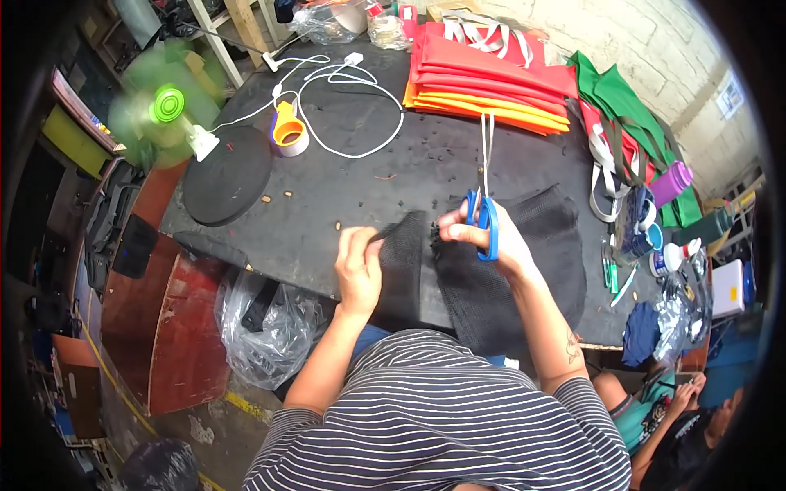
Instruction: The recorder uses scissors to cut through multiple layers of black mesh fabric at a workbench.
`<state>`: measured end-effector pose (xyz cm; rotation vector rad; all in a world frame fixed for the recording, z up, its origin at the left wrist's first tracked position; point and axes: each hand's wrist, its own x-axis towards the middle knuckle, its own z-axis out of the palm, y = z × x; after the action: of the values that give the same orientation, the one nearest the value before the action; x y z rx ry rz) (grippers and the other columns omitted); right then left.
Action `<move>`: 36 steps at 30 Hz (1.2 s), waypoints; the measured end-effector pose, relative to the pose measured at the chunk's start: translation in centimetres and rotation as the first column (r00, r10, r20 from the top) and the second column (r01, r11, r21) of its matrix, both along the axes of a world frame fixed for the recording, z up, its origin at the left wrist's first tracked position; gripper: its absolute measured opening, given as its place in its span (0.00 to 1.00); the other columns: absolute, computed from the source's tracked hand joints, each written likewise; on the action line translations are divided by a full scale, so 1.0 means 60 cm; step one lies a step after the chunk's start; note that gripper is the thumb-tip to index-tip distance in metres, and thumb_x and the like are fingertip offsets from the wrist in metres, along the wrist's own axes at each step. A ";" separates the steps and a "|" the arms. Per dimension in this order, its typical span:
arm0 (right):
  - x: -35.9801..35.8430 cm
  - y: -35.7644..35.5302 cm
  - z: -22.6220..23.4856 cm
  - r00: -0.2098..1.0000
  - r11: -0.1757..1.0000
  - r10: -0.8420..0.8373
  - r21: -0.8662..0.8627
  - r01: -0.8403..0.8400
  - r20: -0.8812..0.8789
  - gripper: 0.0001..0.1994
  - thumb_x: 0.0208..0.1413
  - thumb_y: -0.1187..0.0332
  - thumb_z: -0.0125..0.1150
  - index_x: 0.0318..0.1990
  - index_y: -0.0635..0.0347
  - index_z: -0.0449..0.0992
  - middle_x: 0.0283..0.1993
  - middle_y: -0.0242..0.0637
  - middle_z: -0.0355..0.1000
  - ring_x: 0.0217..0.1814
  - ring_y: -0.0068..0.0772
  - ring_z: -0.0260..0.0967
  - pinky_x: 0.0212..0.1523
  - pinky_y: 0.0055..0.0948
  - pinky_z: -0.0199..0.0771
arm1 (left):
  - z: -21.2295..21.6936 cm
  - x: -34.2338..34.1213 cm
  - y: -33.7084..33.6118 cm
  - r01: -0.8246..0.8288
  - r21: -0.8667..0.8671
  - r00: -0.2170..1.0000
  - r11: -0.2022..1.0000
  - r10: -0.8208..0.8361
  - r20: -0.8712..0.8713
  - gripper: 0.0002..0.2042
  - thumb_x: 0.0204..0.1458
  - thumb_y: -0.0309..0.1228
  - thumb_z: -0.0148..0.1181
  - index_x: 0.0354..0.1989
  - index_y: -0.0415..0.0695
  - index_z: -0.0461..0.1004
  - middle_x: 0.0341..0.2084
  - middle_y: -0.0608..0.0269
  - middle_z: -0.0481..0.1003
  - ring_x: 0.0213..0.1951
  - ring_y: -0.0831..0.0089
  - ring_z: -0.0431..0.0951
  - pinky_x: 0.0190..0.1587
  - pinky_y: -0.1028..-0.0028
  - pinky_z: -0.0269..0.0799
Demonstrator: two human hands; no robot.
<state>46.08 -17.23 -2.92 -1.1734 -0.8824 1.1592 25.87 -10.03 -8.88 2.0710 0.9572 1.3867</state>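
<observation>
My left hand [358,266] is closed on the edge of a piece of black mesh fabric [401,254], lifting it slightly near the table's front edge. In my right hand [509,245] is a pair of scissors [489,231] with blue handles, the blades pointing away from me. A narrow pale loop [488,147] extends from the scissors' far end; whether it is tied on, I cannot tell. My right fingertips are at the left edge of a second black mesh piece [520,270], which lies flat under my right wrist. Small black scraps [434,233] lie by those fingertips.
Stacked red and orange fabric bags [491,78] stand at the back, green fabric [630,102] beside them. A tape roll [290,137], white cable [352,154], black disc [228,176] and spinning fan [168,105] are on the left. Purple bottle [671,182] and pens [612,270] lie right; another person sits lower right.
</observation>
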 end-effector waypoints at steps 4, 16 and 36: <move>-0.002 0.027 0.020 0.989 0.964 0.094 0.238 -0.118 0.112 0.24 0.30 0.76 0.71 0.36 0.61 0.64 0.38 0.40 0.71 0.42 0.29 0.68 0.44 0.28 0.68 | 0.113 0.046 0.002 0.355 0.061 0.933 0.933 -0.358 0.035 0.06 0.44 0.18 0.56 0.31 0.38 0.72 0.30 0.56 0.68 0.30 0.64 0.73 0.32 0.73 0.68; 0.262 -0.117 0.278 0.772 0.684 -0.611 0.606 0.405 0.175 0.14 0.42 0.80 0.50 0.41 0.70 0.67 0.40 0.47 0.72 0.40 0.37 0.72 0.43 0.29 0.72 | 0.117 0.065 -0.055 0.737 -0.436 0.617 0.516 -0.777 0.124 0.17 0.44 0.25 0.62 0.42 0.37 0.66 0.34 0.68 0.69 0.35 0.82 0.68 0.39 0.80 0.66; 0.303 -0.199 0.058 -0.047 0.410 -0.548 0.317 0.855 0.835 0.26 0.33 0.54 0.72 0.30 0.64 0.66 0.20 0.31 0.62 0.19 0.25 0.58 0.24 0.26 0.61 | 0.011 0.072 -0.025 0.603 -0.749 0.713 0.275 -0.608 0.350 0.05 0.50 0.24 0.54 0.34 0.36 0.71 0.25 0.61 0.75 0.20 0.84 0.69 0.22 0.83 0.66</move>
<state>64.25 -29.18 0.56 -2.2318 -0.5437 -0.4292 30.20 -11.54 -8.21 1.3802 0.5051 0.3291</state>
